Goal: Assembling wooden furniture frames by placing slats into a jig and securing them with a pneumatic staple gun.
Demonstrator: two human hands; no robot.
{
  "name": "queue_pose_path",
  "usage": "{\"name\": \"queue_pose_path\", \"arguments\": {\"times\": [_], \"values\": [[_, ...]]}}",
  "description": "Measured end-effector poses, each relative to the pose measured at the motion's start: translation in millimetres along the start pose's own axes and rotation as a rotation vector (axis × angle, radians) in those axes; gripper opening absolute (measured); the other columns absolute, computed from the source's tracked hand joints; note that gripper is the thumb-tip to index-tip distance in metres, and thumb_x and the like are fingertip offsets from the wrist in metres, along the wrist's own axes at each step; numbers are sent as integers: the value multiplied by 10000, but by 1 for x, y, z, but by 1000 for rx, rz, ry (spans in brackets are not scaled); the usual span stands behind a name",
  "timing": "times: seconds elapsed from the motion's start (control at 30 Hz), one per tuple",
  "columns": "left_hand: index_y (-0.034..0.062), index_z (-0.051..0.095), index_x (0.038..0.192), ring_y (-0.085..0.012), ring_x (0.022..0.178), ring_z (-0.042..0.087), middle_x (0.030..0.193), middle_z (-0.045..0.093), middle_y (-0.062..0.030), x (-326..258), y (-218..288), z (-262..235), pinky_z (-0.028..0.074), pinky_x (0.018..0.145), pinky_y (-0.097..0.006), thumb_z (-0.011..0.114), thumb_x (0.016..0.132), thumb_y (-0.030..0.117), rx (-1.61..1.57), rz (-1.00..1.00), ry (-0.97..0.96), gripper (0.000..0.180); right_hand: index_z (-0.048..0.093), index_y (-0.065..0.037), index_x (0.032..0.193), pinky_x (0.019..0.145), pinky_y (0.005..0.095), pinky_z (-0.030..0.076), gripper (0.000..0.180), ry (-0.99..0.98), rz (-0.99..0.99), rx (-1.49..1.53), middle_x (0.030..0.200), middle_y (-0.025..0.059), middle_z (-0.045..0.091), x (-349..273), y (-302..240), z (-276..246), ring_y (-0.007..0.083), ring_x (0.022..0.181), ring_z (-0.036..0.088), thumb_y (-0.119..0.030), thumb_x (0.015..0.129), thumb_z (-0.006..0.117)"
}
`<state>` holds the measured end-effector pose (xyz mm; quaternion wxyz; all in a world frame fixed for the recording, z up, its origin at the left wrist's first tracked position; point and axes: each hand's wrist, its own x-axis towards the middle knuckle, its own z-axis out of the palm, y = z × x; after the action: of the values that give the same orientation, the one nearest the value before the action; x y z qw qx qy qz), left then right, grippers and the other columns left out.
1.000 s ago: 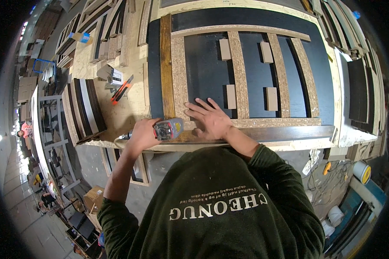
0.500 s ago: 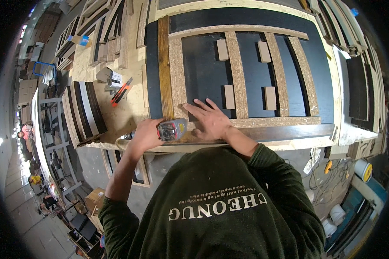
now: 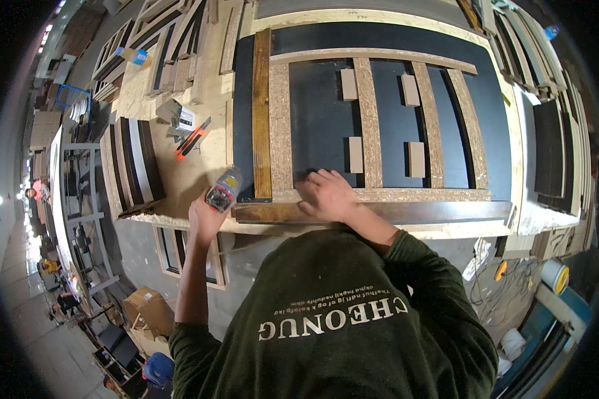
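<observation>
Workshop clutter is filling everything around a pale wooden surface (image 3: 180,174), with racks and stacked panels running off toward 9 o'clock and cables plus rolls of tape hanging around 4 o'clock. Sitting on the surface is a big black panel (image 3: 319,116) carrying a chipboard frame (image 3: 369,116), slats running 12 to 6, with four small blocks (image 3: 356,154) lying between them. A dark wood strip (image 3: 373,213) is lying along the near edge at 6 o'clock of the frame, and another brown strip (image 3: 262,113) is running up its 9 o'clock side.

Left hand (image 3: 205,218) is wrapping its grip tight around a small handheld tool (image 3: 223,189), grey with red on it, right at the panel's near corner, 9 o'clock of the other hand. Can't tell if the tool's tip is touching the wood or just hovering beside it.

Right hand (image 3: 329,196) is lying flat, fingers spread wide, holding nothing, pressing on the frame's near rail where it's meeting the dark strip.

An orange-and-black utility knife (image 3: 192,139) is sitting on the bare surface at 11 o'clock of the tool, near a small box (image 3: 178,117).
</observation>
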<state>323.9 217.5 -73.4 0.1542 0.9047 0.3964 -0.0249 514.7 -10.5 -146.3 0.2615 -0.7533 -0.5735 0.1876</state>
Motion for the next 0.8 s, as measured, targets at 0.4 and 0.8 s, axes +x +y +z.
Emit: {"name": "queue_pose_path", "arguments": {"times": [0.4,0.8], "values": [[-12,478,1246,-367,1075,472,1143,485,-214,30,24,46,409,890,-456,658,681,128,115,146,391,610,611,-91,1110,872,383,449,381,117,46,109,1042,101,618,-15,-2,9,272,986,564,-225,755,651],[61,270,1420,-403,1355,213,1463,234,-200,81,116,117,185,1079,-578,586,803,217,22,406,188,710,619,-81,1082,854,371,467,347,158,17,111,1050,93,628,-21,0,3,267,968,578,-171,750,658]]}}
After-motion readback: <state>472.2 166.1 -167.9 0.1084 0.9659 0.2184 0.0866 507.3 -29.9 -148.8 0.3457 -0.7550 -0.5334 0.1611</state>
